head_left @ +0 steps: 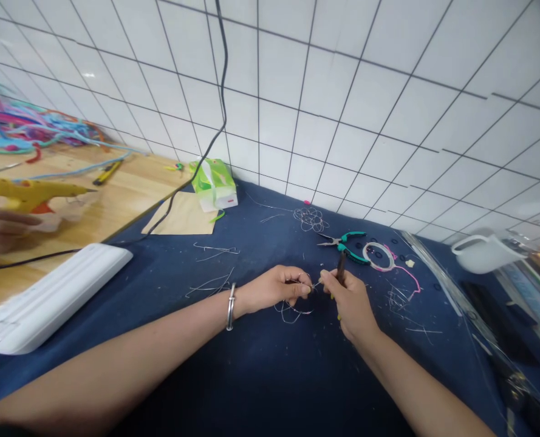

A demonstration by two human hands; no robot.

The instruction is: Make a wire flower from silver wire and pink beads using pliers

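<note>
Over the dark blue cloth, my left hand (pixel 292 286) is closed in a pinch on a thin metal wire (pixel 290 314) bent into loops, which hang below the fingers. Close beside it, my right hand (pixel 349 300) is closed around a tool with a dark end and yellow handles, seemingly pliers (pixel 341 266); most of it is hidden in the palm. The right thumb and fingertip meet at the wire's end, almost touching the left fingertips. Teal-handled needle-nose pliers (pixel 345 243) lie with jaws apart just beyond the right hand.
Wire loops (pixel 310 218), cut wires (pixel 215 249) and a white ring-shaped roll (pixel 379 256) lie around. Leftward are a white power strip (pixel 60 297), a black cable (pixel 224 73), a tissue pack (pixel 214 185) and another person's hand (pixel 3 230) by a yellow glue gun (pixel 33 193). A white mug (pixel 483 254) stands right.
</note>
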